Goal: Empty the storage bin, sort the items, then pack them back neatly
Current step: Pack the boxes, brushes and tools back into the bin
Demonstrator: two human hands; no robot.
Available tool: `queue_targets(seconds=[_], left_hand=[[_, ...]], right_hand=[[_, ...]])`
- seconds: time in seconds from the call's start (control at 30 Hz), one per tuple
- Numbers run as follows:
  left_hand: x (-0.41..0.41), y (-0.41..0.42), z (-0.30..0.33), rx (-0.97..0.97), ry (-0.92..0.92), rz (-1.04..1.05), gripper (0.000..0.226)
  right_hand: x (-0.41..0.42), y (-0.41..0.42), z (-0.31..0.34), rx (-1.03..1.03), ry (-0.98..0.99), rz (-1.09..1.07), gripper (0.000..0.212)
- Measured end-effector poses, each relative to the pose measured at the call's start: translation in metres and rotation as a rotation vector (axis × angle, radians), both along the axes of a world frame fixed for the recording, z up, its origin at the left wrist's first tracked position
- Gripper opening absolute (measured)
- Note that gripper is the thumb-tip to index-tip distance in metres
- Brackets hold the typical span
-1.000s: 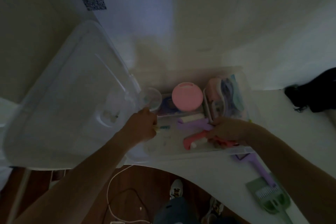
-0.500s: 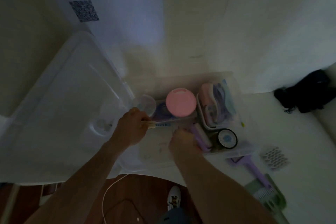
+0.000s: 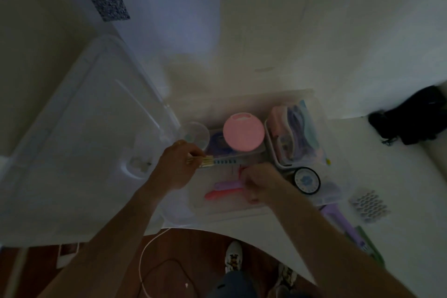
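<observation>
I watch the left hand (image 3: 174,167) pinch pale sticks (image 3: 202,161); the right hand (image 3: 260,182), fingers curled on something indistinct, should lay items flat inside the clear plastic bin (image 3: 338,197).

Home room: wood floor (image 3: 183,261), sneakers (image 3: 233,257).

We see a white table (image 3: 278,230) carrying the clear storage bin (image 3: 338,169), its lid (image 3: 72,152) alongside, a honeycomb-patterned piece (image 3: 368,205), a purple-handled tool (image 3: 338,220) and a black object (image 3: 416,123).
</observation>
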State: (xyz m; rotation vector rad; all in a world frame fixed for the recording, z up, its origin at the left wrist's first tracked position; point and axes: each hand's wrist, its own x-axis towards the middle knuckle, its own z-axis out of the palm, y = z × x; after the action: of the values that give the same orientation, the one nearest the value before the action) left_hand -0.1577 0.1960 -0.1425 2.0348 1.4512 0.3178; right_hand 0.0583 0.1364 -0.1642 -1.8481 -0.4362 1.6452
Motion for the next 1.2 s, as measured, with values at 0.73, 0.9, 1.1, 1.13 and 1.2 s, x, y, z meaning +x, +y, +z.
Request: queue_targets(seconds=[0.73, 0.9, 1.1, 1.13, 1.2], left_hand=[[0.026, -0.04, 0.059, -0.187, -0.514, -0.043, 0.017], [-0.002, -0.024, 0.003, 0.17, 0.056, -0.334, 0.031], [0.017, -0.007, -0.047, 0.259, 0.699, -0.658, 0.028], [0.02, -0.005, -0.052, 0.255, 0.78, -0.698, 0.021], [0.022, -0.002, -0.07, 0.266, 0.863, -0.726, 0.014]], right_hand=[[0.059, -0.008, 0.037, 0.59, -0.909, 0.934, 0.04], [0.031, 0.012, 0.007, 0.544, -1.082, 1.088, 0.021], [0.011, 0.028, -0.037, 0.372, -0.942, 1.146, 0.024], [0.009, 0.029, -0.04, 0.386, -0.979, 1.216, 0.028], [0.008, 0.03, -0.039, 0.364, -0.973, 1.271, 0.033]])
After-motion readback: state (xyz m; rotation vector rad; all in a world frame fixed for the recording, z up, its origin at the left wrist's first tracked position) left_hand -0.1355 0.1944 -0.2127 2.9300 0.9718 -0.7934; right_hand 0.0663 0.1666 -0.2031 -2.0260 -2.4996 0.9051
